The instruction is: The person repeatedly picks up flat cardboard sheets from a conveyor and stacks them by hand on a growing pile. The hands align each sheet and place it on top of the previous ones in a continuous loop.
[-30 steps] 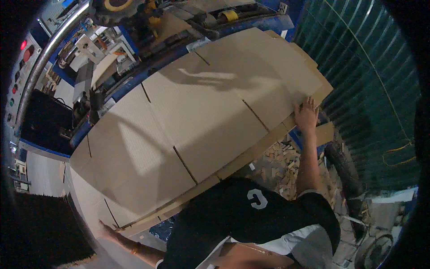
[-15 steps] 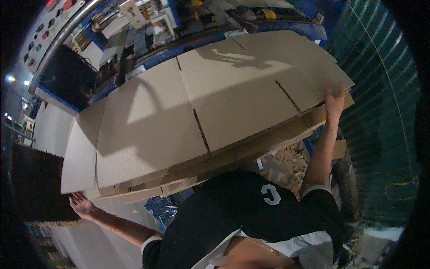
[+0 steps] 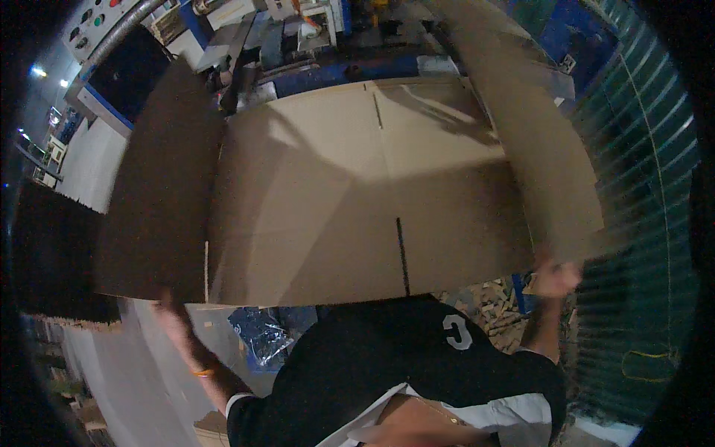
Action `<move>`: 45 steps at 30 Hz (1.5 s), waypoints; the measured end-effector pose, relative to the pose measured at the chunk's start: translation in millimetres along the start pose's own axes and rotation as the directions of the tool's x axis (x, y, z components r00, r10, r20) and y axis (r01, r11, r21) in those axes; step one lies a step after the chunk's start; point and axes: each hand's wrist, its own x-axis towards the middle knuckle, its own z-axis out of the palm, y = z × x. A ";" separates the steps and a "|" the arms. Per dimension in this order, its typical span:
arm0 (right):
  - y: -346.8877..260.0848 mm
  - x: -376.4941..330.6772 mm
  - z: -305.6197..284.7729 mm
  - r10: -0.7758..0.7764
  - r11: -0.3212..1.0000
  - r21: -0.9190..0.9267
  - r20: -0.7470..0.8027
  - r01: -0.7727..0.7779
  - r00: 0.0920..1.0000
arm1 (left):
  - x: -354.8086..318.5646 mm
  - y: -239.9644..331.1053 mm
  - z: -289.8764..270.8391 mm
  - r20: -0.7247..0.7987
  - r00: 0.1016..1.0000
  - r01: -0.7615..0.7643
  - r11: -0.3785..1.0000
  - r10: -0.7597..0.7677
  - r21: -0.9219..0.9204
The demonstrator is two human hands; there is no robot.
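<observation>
A wide brown cardboard box blank [image 3: 335, 194] with dark slots spans the space in front of my body. Its left panel [image 3: 160, 186] and right panel [image 3: 547, 141] are bent up from the middle section. At the near left edge, my left hand [image 3: 173, 316] grips the left panel, its fingertips hidden by the board. My right hand [image 3: 557, 278] is closed on the near right edge by the fold, smeared by motion. Whether more sheets lie beneath this one cannot be made out.
A machine with a blue frame [image 3: 328, 78] stands beyond the blank, with a button panel [image 3: 93, 26] at upper left. Green corrugated sheeting [image 3: 640, 223] rises on the right. A dark stack [image 3: 56, 253] stands at left. Cardboard scraps [image 3: 499, 309] lie below on the right.
The blank's left and right panels have gone from nearly flat to bent up. My left hand has moved right and slightly up; my right hand has come down toward my body.
</observation>
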 end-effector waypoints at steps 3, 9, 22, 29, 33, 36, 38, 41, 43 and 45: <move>-15.2 -11.2 54.0 -0.643 0.754 0.265 0.482 0.601 0.595 | -45.8 -2.7 73.9 0.402 0.900 -0.272 0.938 0.168 0.217; -10.2 -5.8 107.0 -0.737 0.672 0.369 0.421 0.643 0.529 | -42.8 33.6 152.0 0.880 0.445 -0.842 0.412 0.164 0.349; 19.1 84.4 161.7 -0.608 0.731 0.175 0.604 0.659 0.515 | 25.4 25.9 207.3 0.827 0.441 -0.855 0.442 0.349 0.270; 12.4 150.8 245.7 -0.311 0.851 -0.125 0.662 0.510 0.682 | 108.7 2.9 283.4 0.701 0.558 -0.808 0.482 0.444 0.338; 19.0 153.3 239.0 -0.146 0.890 -0.306 0.508 0.337 0.849 | 111.6 13.5 302.6 0.572 0.629 -0.714 0.101 0.526 0.693; 58.4 120.3 171.9 -0.080 0.915 -0.318 0.456 0.247 0.886 | 102.5 11.6 212.4 0.397 0.658 -0.710 0.351 0.640 0.611; 100.0 81.7 113.9 0.154 0.956 -0.272 0.145 -0.110 0.977 | 93.8 -13.0 130.9 0.078 0.795 -0.525 0.616 0.602 0.587; 152.0 16.5 62.0 0.560 0.653 -0.382 -0.339 -0.654 0.756 | 76.0 -71.2 23.0 -0.273 0.869 -0.018 0.578 0.412 0.816; 176.6 -6.1 57.4 0.613 0.625 -0.380 -0.302 -0.682 0.730 | 68.1 -105.2 -13.7 -0.408 0.904 0.265 0.584 0.125 0.767; 190.8 -14.7 61.8 0.647 0.595 -0.449 -0.224 -0.667 0.729 | 64.5 -121.7 -27.4 -0.367 0.921 0.258 0.501 0.132 0.826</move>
